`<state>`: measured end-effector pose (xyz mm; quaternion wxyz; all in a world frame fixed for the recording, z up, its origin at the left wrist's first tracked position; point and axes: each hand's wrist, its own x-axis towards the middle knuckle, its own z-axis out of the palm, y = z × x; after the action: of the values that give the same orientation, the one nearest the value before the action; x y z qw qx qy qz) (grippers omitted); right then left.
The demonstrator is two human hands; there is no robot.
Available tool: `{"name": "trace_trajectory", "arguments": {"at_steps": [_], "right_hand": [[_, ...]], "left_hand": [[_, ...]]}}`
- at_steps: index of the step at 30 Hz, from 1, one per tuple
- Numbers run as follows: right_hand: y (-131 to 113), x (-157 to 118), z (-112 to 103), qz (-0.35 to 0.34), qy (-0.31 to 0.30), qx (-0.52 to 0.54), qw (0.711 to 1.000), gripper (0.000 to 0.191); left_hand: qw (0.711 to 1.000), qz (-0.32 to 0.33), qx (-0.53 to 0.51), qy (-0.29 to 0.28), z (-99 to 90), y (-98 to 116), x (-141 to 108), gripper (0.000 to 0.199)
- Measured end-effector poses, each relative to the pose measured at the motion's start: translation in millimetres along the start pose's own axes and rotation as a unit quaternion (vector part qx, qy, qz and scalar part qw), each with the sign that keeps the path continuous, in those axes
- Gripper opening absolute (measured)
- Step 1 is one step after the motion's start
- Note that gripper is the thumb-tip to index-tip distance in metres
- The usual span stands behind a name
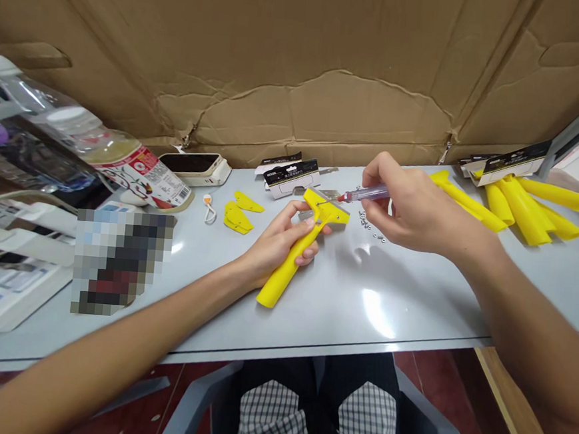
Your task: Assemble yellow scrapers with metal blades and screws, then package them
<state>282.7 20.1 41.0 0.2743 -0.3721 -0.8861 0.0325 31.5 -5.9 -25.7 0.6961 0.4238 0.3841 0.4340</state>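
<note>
Crowding the left end of the glossy, pale table (321, 326) are a clear bottle (38, 93), a bottle with a red-and-white label (140, 172), white electrical blocks (17, 292) with cables, and a pixelated patch that hides whatever lies there. Along the far side, a phone (189, 163) rests on a white box (220, 173); nearer are a short white cable (210, 209) and flat yellow pieces (244, 203). Torn, creased cardboard (307, 58) walls the far edge, with black-and-white cards (292, 179) in front of it. At the middle, the left hand's (280, 240) fingers are wrapped around the yellow scraper (290, 264), its wide head pointing to the far side. The right hand (408, 203) pinches a clear-handled screwdriver (369, 194), its tip at that head. Small screws (366, 223) lie scattered just beside, on bare surface catching bright glare. Farther right, more yellow handles (525, 209) are heaped beside other cards (517, 165). Below the near edge show a grey chair (194, 403), red floor tiles (421, 381) and, at right, a wooden panel (514, 418).
</note>
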Motion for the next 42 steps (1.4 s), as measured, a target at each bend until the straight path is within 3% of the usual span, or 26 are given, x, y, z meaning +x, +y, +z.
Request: {"name": "trace_trajectory", "arguments": {"at_steps": [5,11,16,21,26,31,36,39,42], "right_hand": [[1,3,2,0.018,0.036,-0.015,0.999,0.015],[-5,4,-4,0.048,0.009,-0.077,0.996,0.037],[-6,0,-8,0.039,0.006,-0.039,0.998,0.018],[-1,1,-2,0.024,0.037,-0.033,0.999,0.014],[2,4,0,0.044,0.051,-0.106,0.992,0.035],[-3,2,-3,0.031,0.02,-0.051,0.998,0.012],[-2,1,-2,-0.006,-0.002,0.0,1.0,0.017],[-1,2,-1,0.007,0.018,-0.023,1.0,0.01],[-2,4,-1,0.027,0.016,-0.058,0.998,0.016]], "left_hand": [[1.0,0.003,0.002,0.0,0.3,0,0,0.031],[1.0,0.007,0.025,-0.002,0.9,0,-1,0.032],[1.0,0.004,0.024,-0.003,0.7,0,-1,0.034],[1.0,0.004,0.014,0.004,0.6,0,-1,0.035],[1.0,0.011,0.023,0.002,0.8,-1,-2,0.033],[0.999,0.014,0.036,-0.005,1.2,-1,-2,0.034],[0.999,0.012,0.03,-0.003,0.4,0,-1,0.033],[1.0,0.01,0.029,-0.001,0.5,0,-1,0.029],[1.0,0.009,0.028,0.005,1.6,0,-1,0.03]]}}
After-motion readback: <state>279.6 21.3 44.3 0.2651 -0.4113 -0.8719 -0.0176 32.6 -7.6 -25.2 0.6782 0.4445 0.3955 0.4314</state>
